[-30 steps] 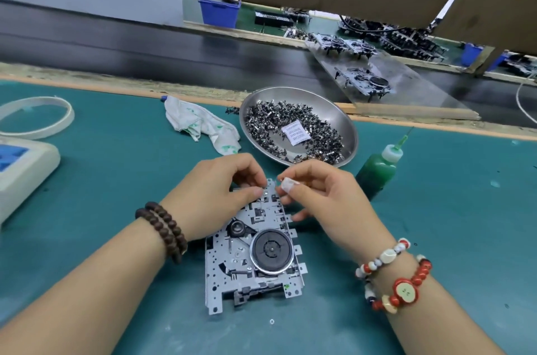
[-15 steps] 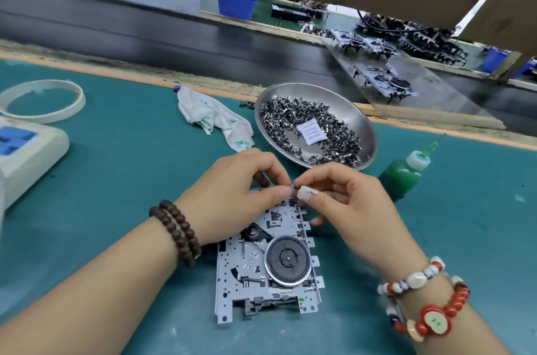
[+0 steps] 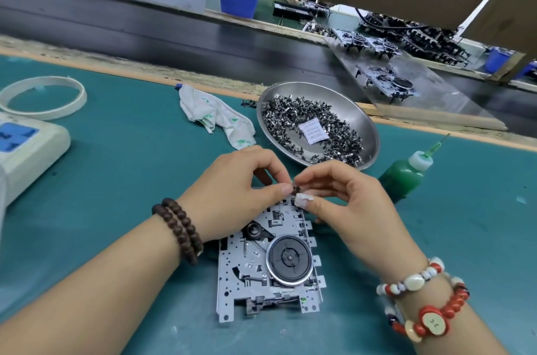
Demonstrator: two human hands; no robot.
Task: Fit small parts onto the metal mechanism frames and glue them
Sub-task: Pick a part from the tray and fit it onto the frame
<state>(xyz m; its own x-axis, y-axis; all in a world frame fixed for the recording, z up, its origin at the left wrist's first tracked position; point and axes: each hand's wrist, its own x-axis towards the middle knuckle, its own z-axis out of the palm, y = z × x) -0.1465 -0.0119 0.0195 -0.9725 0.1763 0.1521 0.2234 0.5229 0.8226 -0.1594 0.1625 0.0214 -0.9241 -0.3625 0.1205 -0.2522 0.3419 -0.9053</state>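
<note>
A grey metal mechanism frame (image 3: 263,273) with a round black flywheel lies flat on the green mat in front of me. My left hand (image 3: 232,197) and my right hand (image 3: 345,200) meet over the frame's far edge. Between their fingertips sits a small dark part (image 3: 296,189), pinched from both sides. My right thumb tip is wrapped in white tape. A steel dish (image 3: 369,128) holding many small dark parts and a white paper slip stands just beyond my hands. A green glue bottle (image 3: 406,174) with a needle tip lies to the right of the dish.
A crumpled white cloth (image 3: 215,119) lies left of the dish. At far left sit a white device with blue keys (image 3: 26,145) and a white ring (image 3: 43,97). Beyond the mat runs a black conveyor belt (image 3: 174,35); more assembled frames (image 3: 386,81) rest on a clear sheet.
My fingertips have closed in together over the frame's far edge, and the small dark part now shows between them. The view has shifted slightly.
</note>
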